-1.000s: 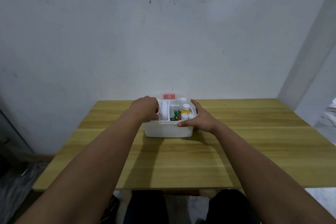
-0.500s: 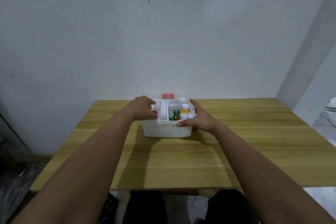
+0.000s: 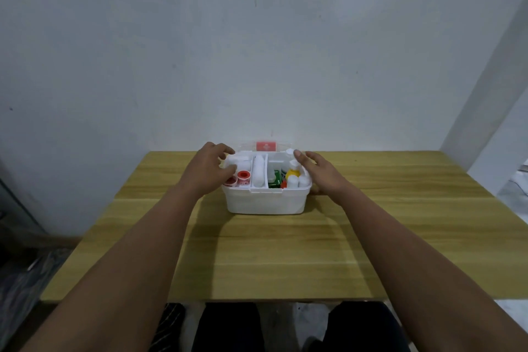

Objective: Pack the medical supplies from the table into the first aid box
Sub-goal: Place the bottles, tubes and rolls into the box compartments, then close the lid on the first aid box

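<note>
At the far middle of the wooden table point(image 3: 257, 254), against the wall, the white first aid box point(image 3: 265, 201) stands open, its clear lid point(image 3: 265, 146) tipped back at 12 o'clock. The supplies sit inside: red-and-white tape rolls point(image 3: 243, 176) at the box's 9 o'clock, a white gauze roll point(image 3: 258, 170) along the centre divider, a green packet point(image 3: 275, 177) and small white bottles point(image 3: 294, 178), one yellow-banded, toward 3 o'clock. No supplies show on the bare tabletop, so packing looks done and closing is likely the step in hand. The left hand point(image 3: 210, 171) hovers over the tape compartment, fingers loosely curled, holding nothing I can make out. The right hand point(image 3: 317, 173) lies open beside the right rim, thumb near a bottle cap. To close it well, press tall bottles below the rim first, then bring the lid forward evenly with both hands.
</note>
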Motion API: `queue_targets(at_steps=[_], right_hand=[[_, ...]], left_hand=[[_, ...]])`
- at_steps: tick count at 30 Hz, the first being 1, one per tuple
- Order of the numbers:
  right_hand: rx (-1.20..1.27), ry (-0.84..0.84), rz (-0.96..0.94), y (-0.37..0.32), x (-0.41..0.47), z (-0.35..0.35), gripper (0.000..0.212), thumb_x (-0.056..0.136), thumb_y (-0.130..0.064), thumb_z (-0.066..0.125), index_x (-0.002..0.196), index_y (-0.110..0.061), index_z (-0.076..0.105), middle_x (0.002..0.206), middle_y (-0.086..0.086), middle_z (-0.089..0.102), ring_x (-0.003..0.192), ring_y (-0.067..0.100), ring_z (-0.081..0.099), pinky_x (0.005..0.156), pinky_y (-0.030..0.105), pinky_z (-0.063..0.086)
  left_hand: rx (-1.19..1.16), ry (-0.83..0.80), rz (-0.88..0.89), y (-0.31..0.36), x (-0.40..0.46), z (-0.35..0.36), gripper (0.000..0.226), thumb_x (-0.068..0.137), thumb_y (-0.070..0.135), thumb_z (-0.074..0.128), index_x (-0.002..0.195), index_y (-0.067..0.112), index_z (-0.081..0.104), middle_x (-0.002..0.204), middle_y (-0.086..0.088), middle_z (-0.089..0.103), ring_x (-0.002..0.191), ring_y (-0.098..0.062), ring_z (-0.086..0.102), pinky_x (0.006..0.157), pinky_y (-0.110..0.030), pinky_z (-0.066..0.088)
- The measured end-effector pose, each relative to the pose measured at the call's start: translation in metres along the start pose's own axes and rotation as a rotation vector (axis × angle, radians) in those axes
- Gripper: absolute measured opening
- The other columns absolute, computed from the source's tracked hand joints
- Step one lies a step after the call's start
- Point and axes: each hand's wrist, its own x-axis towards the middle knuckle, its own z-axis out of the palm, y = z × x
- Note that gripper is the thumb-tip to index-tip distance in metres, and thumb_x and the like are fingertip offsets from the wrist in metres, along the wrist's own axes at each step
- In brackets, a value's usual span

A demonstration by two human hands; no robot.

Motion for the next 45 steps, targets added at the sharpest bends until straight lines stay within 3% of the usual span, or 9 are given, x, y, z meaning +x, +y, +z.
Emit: queue_targets(at_steps=[6, 13, 18, 22, 27, 31, 39, 43, 45], right_hand=[[0.135, 0.079, 0.126, 0.0, 0.033, -0.002, 0.032, 0.102, -0.058, 0.051, 0.108, -0.029, 0.063, 0.099, -0.012, 0.064, 0.1, 0.018, 0.062, 0.1, 0.045, 0.048], [0.186, 0.104, 0.26, -0.003, 0.072, 0.006, 0.061, 0.096, -0.059, 0.058, 0.126, -0.006, 0.065, 0.111, 0.011, 0.074, 0.106, 0.034, 0.07, 0.105, 0.053, 0.051], [0.221, 0.133, 0.28, -0.014, 0.084, 0.011, 0.065, 0.093, -0.062, 0.061, 0.128, -0.008, 0.061, 0.109, 0.009, 0.071, 0.1, 0.031, 0.07, 0.098, 0.045, 0.055], [0.231, 0.155, 0.285, -0.02, 0.082, 0.009, 0.065, 0.089, -0.065, 0.063, 0.108, -0.003, 0.066, 0.106, 0.013, 0.072, 0.104, 0.034, 0.071, 0.101, 0.049, 0.054], [0.285, 0.15, 0.233, -0.035, 0.077, 0.008, 0.07, 0.087, -0.066, 0.065, 0.133, -0.013, 0.062, 0.111, 0.005, 0.076, 0.103, 0.031, 0.072, 0.102, 0.052, 0.054], [0.241, 0.175, 0.14, -0.06, 0.058, 0.003, 0.065, 0.084, -0.074, 0.061, 0.122, -0.022, 0.065, 0.114, -0.001, 0.074, 0.102, 0.022, 0.071, 0.104, 0.052, 0.05], [0.195, 0.256, -0.001, -0.08, 0.012, -0.006, 0.081, 0.087, -0.082, 0.047, 0.126, -0.014, 0.067, 0.125, 0.004, 0.071, 0.105, 0.02, 0.067, 0.089, 0.041, 0.039], [0.152, 0.301, -0.031, -0.078, -0.015, 0.001, 0.097, 0.091, -0.08, 0.043, 0.129, 0.007, 0.062, 0.133, 0.021, 0.065, 0.12, 0.039, 0.064, 0.102, 0.051, 0.048], [0.126, 0.331, -0.082, -0.073, -0.027, 0.006, 0.088, 0.094, -0.076, 0.044, 0.103, 0.008, 0.069, 0.111, 0.024, 0.071, 0.096, 0.035, 0.069, 0.09, 0.043, 0.052]], left_hand=[[-0.32, -0.039, -0.353, -0.014, 0.019, 0.012, 0.064, 0.093, 0.057, 0.06, 0.145, 0.021, 0.052, 0.141, -0.007, 0.059, 0.116, -0.025, 0.061, 0.098, -0.045, 0.053], [-0.518, -0.185, -0.559, -0.01, 0.055, 0.029, 0.081, 0.086, 0.08, 0.047, 0.133, 0.016, 0.063, 0.122, -0.007, 0.068, 0.099, -0.025, 0.068, 0.081, -0.037, 0.054], [-0.594, -0.203, -0.64, -0.01, 0.067, 0.028, 0.096, 0.075, 0.09, 0.046, 0.134, 0.015, 0.06, 0.125, -0.006, 0.066, 0.107, -0.03, 0.064, 0.1, -0.049, 0.05], [-0.621, -0.214, -0.635, -0.007, 0.068, 0.019, 0.1, 0.072, 0.092, 0.046, 0.132, 0.014, 0.061, 0.131, -0.004, 0.065, 0.116, -0.03, 0.06, 0.107, -0.053, 0.045], [-0.675, -0.2, -0.598, 0.005, 0.071, 0.006, 0.106, 0.066, 0.094, 0.049, 0.137, 0.015, 0.057, 0.131, -0.001, 0.065, 0.117, -0.027, 0.06, 0.108, -0.053, 0.044], [-0.681, -0.172, -0.521, 0.022, 0.069, -0.007, 0.098, 0.073, 0.09, 0.048, 0.139, 0.019, 0.055, 0.136, 0.0, 0.062, 0.121, -0.026, 0.058, 0.111, -0.054, 0.041], [-0.665, -0.042, -0.41, 0.057, 0.044, -0.035, 0.057, 0.086, 0.084, 0.038, 0.097, 0.03, 0.054, 0.116, 0.001, 0.056, 0.118, -0.028, 0.057, 0.102, -0.05, 0.047], [-0.578, -0.004, -0.376, 0.064, 0.018, -0.036, 0.084, 0.086, 0.084, 0.036, 0.137, 0.02, 0.052, 0.133, -0.002, 0.056, 0.122, -0.026, 0.053, 0.108, -0.054, 0.043], [-0.544, 0.01, -0.343, 0.063, 0.002, -0.034, 0.087, 0.085, 0.084, 0.038, 0.139, 0.017, 0.053, 0.14, -0.004, 0.055, 0.123, -0.026, 0.053, 0.108, -0.053, 0.043]])
